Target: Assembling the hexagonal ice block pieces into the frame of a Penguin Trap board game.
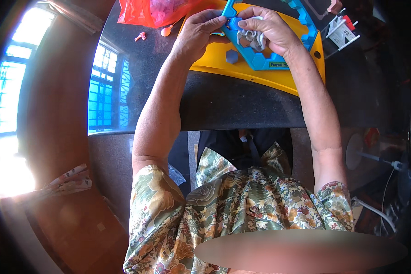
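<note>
My left hand [201,34] is closed at the upper left side of a light-blue plastic frame [253,60] with a notched inner edge, its thumb by a darker blue block [234,23]. Bunched in my right hand [274,31] is a grey-white cloth [253,41]; the thumb and fingers pinch it against or beside that block. The frame rests on a yellow board [210,61] or tray. Below the frame's left side, a loose blue hexagonal piece [232,56] lies on the yellow surface.
A dark glossy table [242,107] carries everything. Toward its far left are a red plastic bag [153,11], a small pink toy piece [140,36] and an orange-and-white piece [167,31]. Right of the board stands a small white-and-red toy structure [342,31].
</note>
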Tool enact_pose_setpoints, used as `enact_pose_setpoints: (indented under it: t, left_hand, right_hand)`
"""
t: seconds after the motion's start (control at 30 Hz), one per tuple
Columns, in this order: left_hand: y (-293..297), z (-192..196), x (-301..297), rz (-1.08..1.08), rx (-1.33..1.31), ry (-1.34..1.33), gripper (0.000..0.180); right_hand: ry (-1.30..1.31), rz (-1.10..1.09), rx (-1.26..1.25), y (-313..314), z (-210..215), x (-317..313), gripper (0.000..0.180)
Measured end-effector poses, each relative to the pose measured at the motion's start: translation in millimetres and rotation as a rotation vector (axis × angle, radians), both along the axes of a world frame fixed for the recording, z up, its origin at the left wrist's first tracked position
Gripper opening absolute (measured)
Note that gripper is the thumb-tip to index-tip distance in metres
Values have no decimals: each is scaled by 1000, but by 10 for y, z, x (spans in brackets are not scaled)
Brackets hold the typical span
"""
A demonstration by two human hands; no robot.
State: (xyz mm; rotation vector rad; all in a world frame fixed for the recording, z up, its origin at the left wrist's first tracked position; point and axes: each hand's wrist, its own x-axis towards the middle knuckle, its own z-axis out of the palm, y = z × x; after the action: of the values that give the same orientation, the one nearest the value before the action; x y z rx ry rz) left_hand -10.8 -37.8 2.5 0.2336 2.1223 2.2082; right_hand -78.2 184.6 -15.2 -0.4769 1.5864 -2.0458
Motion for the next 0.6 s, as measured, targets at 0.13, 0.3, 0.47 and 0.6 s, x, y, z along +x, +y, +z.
enact_pose_setpoints:
  t: [0.13, 0.3, 0.47, 0.6]
  left_hand:
    - [0, -19, 4, -18, -25, 13, 39]
    - [-29, -47, -20, -69, -41, 42, 39]
    - [-38, -80, -50, -93, 11, 43, 38]
    - [-201, -248, -138, -101, 50, 19, 38]
  right_hand:
    - [-75, 7, -64, -103, 44, 45, 27]
    - [-27, -50, -99, -175, 21, 36, 29]
    - [-43, -2, -110, -128, 21, 38, 31]
    - [-47, -21, -71, -161, 14, 72, 28]
